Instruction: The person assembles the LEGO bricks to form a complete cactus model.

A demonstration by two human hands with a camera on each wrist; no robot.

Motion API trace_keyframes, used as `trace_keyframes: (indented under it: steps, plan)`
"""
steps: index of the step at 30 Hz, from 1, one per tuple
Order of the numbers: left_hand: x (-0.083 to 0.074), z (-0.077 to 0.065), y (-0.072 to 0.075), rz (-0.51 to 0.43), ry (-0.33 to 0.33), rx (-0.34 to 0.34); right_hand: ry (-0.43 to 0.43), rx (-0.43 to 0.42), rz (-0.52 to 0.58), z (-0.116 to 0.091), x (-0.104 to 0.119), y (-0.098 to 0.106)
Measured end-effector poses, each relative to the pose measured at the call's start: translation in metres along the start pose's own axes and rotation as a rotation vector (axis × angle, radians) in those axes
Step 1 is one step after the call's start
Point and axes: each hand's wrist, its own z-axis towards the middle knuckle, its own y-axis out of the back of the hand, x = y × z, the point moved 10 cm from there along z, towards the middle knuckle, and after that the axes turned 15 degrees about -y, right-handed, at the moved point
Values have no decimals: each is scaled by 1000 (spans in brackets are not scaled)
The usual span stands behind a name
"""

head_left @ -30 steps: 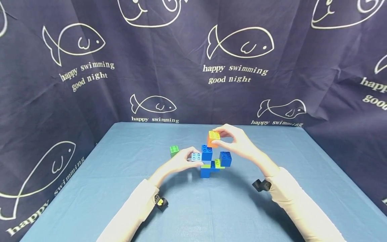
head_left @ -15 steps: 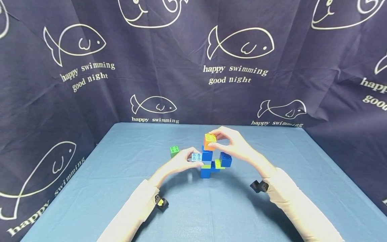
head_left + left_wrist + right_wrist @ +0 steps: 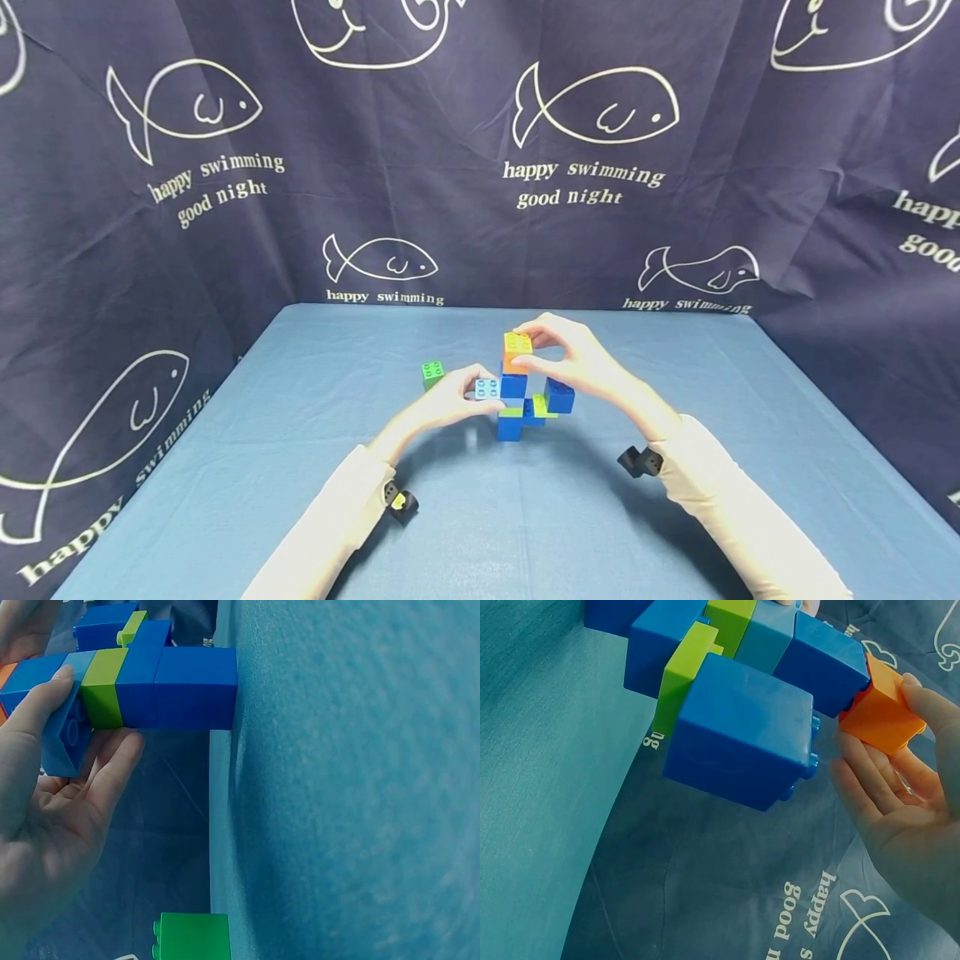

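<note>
A tower of toy building bricks stands on the blue cloth, with a dark blue brick (image 3: 509, 429) at its foot and lime and light blue ones above. My left hand (image 3: 452, 398) grips the light blue brick (image 3: 487, 389) that juts out on the left. From the right, my right hand (image 3: 573, 358) pinches an orange brick (image 3: 885, 705) between thumb and fingers. It sits right at the studs of the upper dark blue brick (image 3: 823, 664), slightly tilted in the right wrist view. On the tower's right arm, a lime brick (image 3: 686, 675) bears another dark blue brick (image 3: 742, 724).
A green brick (image 3: 432, 374) stands on the table cloth (image 3: 360, 350) just behind my left hand. Dark curtains (image 3: 480, 150) with fish drawings hang behind and at both sides of the table.
My right hand has brought the orange brick left and down, from above the tower's right side onto its top. The left hand keeps its hold on the light blue brick.
</note>
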Motion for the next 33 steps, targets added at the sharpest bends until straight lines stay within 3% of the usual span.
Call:
trace_keyframes:
  steps: [21, 28, 33]
  plan:
    - [-3, 1, 0, -8, -9, -6, 28, 3, 26, 1, -2, -2]
    - [-37, -3, 4, 3, 1, -7, 38, -4, 15, 1, -3, -2]
    - [-37, -3, 4, 2, 1, -11, 42, -9, 10, 2, -3, -1]
